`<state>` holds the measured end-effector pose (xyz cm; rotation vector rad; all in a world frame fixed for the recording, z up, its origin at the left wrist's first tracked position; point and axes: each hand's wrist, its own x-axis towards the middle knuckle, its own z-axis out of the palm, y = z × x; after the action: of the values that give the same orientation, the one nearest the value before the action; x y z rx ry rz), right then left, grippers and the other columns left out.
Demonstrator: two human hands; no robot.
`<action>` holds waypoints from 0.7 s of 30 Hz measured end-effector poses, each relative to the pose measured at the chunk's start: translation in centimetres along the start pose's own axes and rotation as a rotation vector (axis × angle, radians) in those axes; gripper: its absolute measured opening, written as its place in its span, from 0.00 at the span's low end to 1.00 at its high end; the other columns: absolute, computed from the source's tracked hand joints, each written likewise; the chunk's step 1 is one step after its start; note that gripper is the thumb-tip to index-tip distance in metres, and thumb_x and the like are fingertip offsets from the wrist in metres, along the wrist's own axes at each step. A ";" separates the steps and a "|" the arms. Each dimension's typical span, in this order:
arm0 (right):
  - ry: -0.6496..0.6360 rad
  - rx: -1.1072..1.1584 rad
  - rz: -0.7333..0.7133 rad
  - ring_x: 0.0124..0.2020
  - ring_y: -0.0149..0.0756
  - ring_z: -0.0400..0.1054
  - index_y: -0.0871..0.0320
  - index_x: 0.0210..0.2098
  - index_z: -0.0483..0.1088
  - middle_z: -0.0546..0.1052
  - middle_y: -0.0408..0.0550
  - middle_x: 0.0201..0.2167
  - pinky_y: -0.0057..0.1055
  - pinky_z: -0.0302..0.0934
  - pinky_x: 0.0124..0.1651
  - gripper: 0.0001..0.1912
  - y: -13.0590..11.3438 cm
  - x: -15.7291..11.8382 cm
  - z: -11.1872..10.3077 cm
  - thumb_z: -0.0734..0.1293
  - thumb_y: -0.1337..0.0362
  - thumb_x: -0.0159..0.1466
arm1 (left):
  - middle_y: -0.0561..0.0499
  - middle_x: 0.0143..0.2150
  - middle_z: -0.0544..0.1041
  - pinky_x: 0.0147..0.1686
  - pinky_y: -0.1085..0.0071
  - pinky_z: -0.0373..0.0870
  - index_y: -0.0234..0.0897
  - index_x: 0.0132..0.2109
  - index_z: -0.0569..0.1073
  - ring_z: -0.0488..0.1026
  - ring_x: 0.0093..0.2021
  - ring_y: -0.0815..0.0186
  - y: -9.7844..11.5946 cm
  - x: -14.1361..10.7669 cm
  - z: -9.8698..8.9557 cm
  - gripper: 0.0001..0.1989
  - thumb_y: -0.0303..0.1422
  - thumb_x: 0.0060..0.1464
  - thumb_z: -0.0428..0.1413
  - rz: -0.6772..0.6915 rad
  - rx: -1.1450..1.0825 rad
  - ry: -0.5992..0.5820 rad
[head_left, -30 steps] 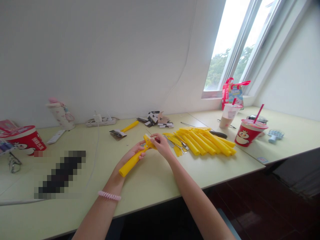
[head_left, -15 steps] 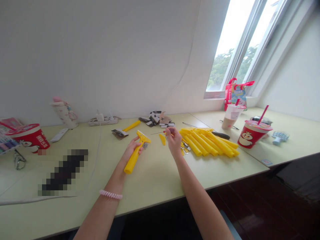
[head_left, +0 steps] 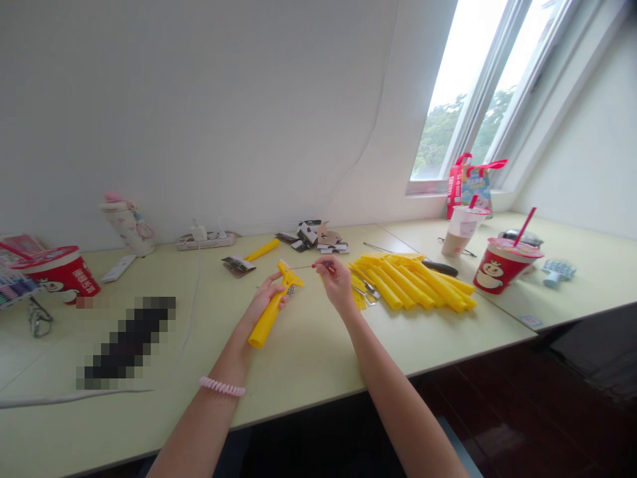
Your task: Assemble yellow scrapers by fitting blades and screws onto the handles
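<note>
My left hand (head_left: 269, 297) is closed around a yellow scraper (head_left: 267, 323), its hollow handle end toward me and its wide head pointing away. In my right hand (head_left: 334, 282) is a thin screwdriver (head_left: 301, 267) with a red handle, pinched by the fingers. Its shaft points left, and the tip is at the scraper's head; whether it touches cannot be made out. A small heap of screws (head_left: 292, 290) shows on the table just behind the scraper, partly covered by it.
Right of my right hand lie small yellow parts and metal blades (head_left: 371, 292), then a pile of yellow scraper handles (head_left: 408, 285). Behind are crumpled packages (head_left: 309, 234) and another yellow handle (head_left: 263, 250). A red cup (head_left: 497, 271) stands right, a power strip (head_left: 206, 240) by the wall.
My right hand has moved left, bringing the screwdriver tip to the scraper head. The scraper has turned slightly. The loose yellow piece beside my right hand no longer shows there.
</note>
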<state>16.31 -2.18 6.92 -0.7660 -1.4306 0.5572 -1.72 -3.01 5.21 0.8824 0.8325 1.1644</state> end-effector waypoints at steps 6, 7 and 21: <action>-0.016 0.020 0.012 0.32 0.33 0.67 0.57 0.32 0.67 0.73 0.48 0.29 0.30 0.61 0.36 0.08 0.1 0.0 0.0 0.61 0.60 0.58 | 0.50 0.33 0.71 0.16 0.81 0.61 0.38 0.58 0.57 0.65 0.19 0.77 0.1 -0.1 0.1 0.31 0.22 0.45 0.54 0.002 -0.028 0.002; -0.017 0.019 0.012 0.32 0.33 0.67 0.57 0.32 0.67 0.73 0.48 0.29 0.30 0.62 0.36 0.08 0.1 0.0 0.0 0.61 0.60 0.58 | 0.50 0.33 0.71 0.16 0.81 0.61 0.38 0.57 0.58 0.65 0.19 0.77 0.2 -0.1 0.1 0.31 0.21 0.45 0.54 0.004 -0.028 0.002; -0.054 -0.144 0.025 0.24 0.30 0.64 0.58 0.28 0.67 0.72 0.46 0.23 0.28 0.61 0.30 0.13 0.0 -0.3 -0.2 0.62 0.54 0.58 | 0.49 0.33 0.72 0.16 0.81 0.60 0.36 0.57 0.57 0.65 0.19 0.77 0.1 -0.1 -0.2 0.31 0.21 0.45 0.53 0.000 0.008 0.003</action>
<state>16.50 -2.43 6.79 -0.8900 -1.5250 0.5013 -1.95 -3.09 5.23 0.8873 0.8399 1.1632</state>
